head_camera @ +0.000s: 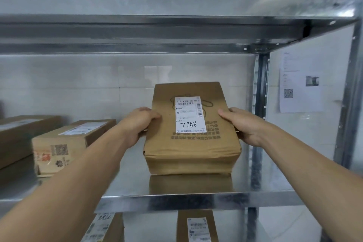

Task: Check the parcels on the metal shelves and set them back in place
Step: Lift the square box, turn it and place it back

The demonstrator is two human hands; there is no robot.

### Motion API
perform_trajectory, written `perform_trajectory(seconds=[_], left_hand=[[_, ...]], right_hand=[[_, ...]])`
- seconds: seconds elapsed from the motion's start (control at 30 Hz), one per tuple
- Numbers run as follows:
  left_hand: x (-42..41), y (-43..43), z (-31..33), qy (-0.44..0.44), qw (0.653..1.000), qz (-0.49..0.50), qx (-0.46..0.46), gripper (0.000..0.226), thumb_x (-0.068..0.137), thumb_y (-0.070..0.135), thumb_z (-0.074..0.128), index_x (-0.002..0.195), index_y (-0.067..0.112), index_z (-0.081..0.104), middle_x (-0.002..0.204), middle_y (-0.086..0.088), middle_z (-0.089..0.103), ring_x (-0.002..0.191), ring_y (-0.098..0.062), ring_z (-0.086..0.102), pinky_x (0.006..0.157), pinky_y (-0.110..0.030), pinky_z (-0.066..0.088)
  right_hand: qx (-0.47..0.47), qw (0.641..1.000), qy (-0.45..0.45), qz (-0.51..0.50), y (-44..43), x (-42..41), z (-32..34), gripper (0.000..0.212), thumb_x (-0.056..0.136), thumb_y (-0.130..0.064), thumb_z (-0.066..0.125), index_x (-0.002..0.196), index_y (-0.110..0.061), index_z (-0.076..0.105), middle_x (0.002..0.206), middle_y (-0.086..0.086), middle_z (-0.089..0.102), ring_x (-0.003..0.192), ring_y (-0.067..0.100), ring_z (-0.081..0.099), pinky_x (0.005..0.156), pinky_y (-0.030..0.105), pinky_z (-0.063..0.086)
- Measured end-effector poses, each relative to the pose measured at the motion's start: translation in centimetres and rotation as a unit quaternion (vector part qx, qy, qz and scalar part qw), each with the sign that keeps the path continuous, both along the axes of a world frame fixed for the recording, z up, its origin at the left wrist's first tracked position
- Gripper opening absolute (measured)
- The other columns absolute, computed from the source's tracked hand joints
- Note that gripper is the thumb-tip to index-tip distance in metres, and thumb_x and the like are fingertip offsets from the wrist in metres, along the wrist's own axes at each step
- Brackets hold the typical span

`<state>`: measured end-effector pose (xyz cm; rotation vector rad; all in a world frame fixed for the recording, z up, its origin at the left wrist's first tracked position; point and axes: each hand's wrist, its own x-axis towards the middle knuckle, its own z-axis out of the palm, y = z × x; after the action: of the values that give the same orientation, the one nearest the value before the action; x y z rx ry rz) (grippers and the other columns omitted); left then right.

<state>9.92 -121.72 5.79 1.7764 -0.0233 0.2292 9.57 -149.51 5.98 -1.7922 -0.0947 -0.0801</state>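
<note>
A brown paper parcel (191,151) stands on the metal shelf (196,200), leaning back a little. Its white label (189,115) faces me with "7786" handwritten on it. My left hand (137,125) grips the parcel's left edge, thumb on the front. On the right edge my right hand (242,125) holds it the same way. The parcel's bottom touches the shelf near the front edge.
Two cardboard boxes (68,143) (17,137) lie on the same shelf to the left. More labelled parcels (197,226) (104,228) sit on the shelf below. The upper shelf (176,33) hangs overhead. The upright post (259,124) stands just right of the parcel. A printed sheet (300,84) is on the wall.
</note>
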Motion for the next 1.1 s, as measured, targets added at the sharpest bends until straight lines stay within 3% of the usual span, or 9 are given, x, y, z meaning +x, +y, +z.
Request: perform_trajectory(seconds=[0.17,0.23,0.33,0.53,0.63,0.77,0.9,0.97,1.1], left_hand=[[-1.1,-0.1,0.7,-0.031,0.997,-0.009,-0.067,0.019,0.101,0.029,0.056,0.109,0.014,0.065,0.099,-0.005,0.068,0.088,-0.024,0.061,0.078,-0.035,0.046],[-1.5,0.0,1.0,-0.03,0.995,-0.015,-0.089,0.023,0.101,0.036,0.054,0.098,0.017,0.067,0.091,-0.002,0.066,0.084,-0.022,0.06,0.076,-0.035,0.046],[-2.0,0.3,1.5,-0.018,0.993,-0.018,-0.119,0.035,0.1,0.045,0.054,0.077,0.018,0.055,0.077,-0.001,0.06,0.075,-0.022,0.058,0.077,-0.037,0.046],[-2.4,0.9,2.1,0.007,0.991,-0.02,-0.133,0.05,0.097,0.064,0.049,0.083,0.015,0.052,0.079,-0.006,0.061,0.076,-0.027,0.06,0.077,-0.039,0.05],[-2.6,0.9,2.3,0.02,0.989,-0.017,-0.143,0.056,0.098,0.066,0.042,0.081,0.013,0.051,0.08,-0.008,0.061,0.079,-0.028,0.061,0.076,-0.041,0.052],[-2.5,1.2,2.1,0.033,0.992,-0.012,-0.124,0.061,0.097,0.071,0.039,0.098,0.013,0.054,0.091,-0.011,0.062,0.09,-0.031,0.063,0.079,-0.044,0.054],[-2.3,1.2,1.9,0.037,0.992,0.004,-0.118,0.061,0.098,0.071,0.037,0.088,0.013,0.051,0.086,-0.012,0.061,0.087,-0.032,0.062,0.078,-0.045,0.055],[-2.3,1.3,2.2,0.042,0.994,0.011,-0.101,0.063,0.099,0.07,0.036,0.087,0.01,0.053,0.084,-0.013,0.063,0.085,-0.034,0.064,0.083,-0.048,0.055],[-2.1,1.3,4.8,0.039,0.996,0.027,-0.078,0.069,0.099,0.068,0.036,0.109,0.004,0.058,0.1,-0.018,0.066,0.096,-0.037,0.066,0.092,-0.049,0.053]], right_hand=[[0.073,0.997,-0.016,0.005,0.3,-0.9,0.8,0.043,0.104,-0.054,0.048,0.121,-0.019,0.065,0.105,0.003,0.073,0.103,0.021,0.068,0.081,0.04,0.054],[0.093,0.995,-0.017,0.004,0.3,-1.2,1.2,0.048,0.102,-0.061,0.046,0.124,-0.023,0.065,0.112,0.006,0.072,0.107,0.025,0.068,0.083,0.045,0.058],[0.126,0.992,-0.024,-0.003,0.2,-1.5,1.9,0.049,0.102,-0.064,0.042,0.131,-0.029,0.06,0.119,0.011,0.069,0.11,0.03,0.068,0.086,0.053,0.059],[0.14,0.99,-0.02,-0.007,0.1,-1.9,2.4,0.052,0.102,-0.069,0.032,0.134,-0.036,0.056,0.117,0.017,0.066,0.108,0.035,0.067,0.091,0.061,0.056],[0.137,0.99,-0.016,-0.006,0.1,-2.1,2.2,0.049,0.101,-0.071,0.029,0.126,-0.04,0.059,0.115,0.018,0.065,0.107,0.036,0.067,0.09,0.064,0.056],[0.129,0.992,-0.012,-0.004,0.0,-2.2,1.9,0.054,0.101,-0.071,0.026,0.128,-0.039,0.061,0.115,0.019,0.065,0.106,0.035,0.067,0.085,0.062,0.058],[0.124,0.992,-0.008,-0.018,-0.1,-2.1,1.9,0.055,0.1,-0.073,0.027,0.125,-0.04,0.063,0.115,0.015,0.065,0.108,0.034,0.065,0.085,0.061,0.057],[0.13,0.991,-0.009,-0.032,-0.1,-2.0,2.3,0.058,0.098,-0.076,0.029,0.12,-0.037,0.066,0.116,0.014,0.066,0.11,0.032,0.065,0.093,0.063,0.054],[0.144,0.988,-0.019,-0.044,-0.2,-1.7,4.2,0.068,0.098,-0.076,0.03,0.113,-0.019,0.064,0.113,0.013,0.069,0.109,0.031,0.064,0.1,0.058,0.05]])
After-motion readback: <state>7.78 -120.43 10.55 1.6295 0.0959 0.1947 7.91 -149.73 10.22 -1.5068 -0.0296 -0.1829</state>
